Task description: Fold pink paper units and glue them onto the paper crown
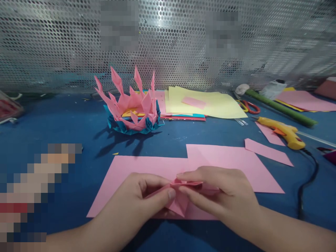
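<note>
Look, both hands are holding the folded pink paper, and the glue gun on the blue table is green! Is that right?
Not quite: the glue gun is yellow, not green, as the head view shows. It does lie on the blue table, and the left hand and right hand do hold the folded pink paper.

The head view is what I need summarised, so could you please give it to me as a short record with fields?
Left hand: pinching the folded pink paper
Right hand: thumb and fingers on the same piece
Beneath: pink sheets, flat on the blue table
Beyond the hands: pink-and-blue paper model, points upward
Behind, centre: pale yellow sheets
Right side: yellow glue gun, lying down
</note>
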Demonstrator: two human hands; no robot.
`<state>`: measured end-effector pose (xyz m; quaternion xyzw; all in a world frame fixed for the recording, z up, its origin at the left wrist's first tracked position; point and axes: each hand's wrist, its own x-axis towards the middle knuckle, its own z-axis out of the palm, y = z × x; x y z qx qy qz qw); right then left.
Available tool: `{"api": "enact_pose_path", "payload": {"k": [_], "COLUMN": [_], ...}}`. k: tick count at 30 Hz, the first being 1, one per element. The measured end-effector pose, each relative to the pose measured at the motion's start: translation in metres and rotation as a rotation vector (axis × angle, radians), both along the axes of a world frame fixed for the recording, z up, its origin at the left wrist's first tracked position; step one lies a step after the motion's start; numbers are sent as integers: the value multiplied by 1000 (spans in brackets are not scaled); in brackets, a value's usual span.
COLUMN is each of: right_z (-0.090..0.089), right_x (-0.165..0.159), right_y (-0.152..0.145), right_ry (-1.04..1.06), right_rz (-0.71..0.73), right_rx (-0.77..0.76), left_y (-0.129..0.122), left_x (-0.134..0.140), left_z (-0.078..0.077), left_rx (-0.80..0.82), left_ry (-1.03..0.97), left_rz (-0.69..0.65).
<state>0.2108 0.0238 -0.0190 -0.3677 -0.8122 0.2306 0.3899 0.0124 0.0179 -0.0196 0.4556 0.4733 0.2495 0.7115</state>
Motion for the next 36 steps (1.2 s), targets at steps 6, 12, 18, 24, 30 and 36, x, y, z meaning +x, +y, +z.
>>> {"api": "enact_pose_path", "payload": {"k": [6, 12, 18, 24, 30, 36], "right_z": [-4, -10, -4, -1, 3, 2], "right_x": [1, 10, 13, 11, 8, 3], "right_y": [0, 1, 0, 4, 13, 8], "right_ry": [-21, -141, -181, -55, 24, 223], "right_rz": [49, 215, 239, 271, 353, 270], "right_rx": [172, 370, 174, -69, -229, -750], "left_y": [0, 1, 3, 3, 1, 1], "left_x": [1, 1, -3, -3, -1, -2], "left_z": [4, 5, -2, 2, 7, 3], "left_rx": [-26, -109, -96, -67, -21, 20], "left_ry": [13, -116, -145, -71, 89, 68], "left_rz": [10, 85, 29, 44, 21, 48]}}
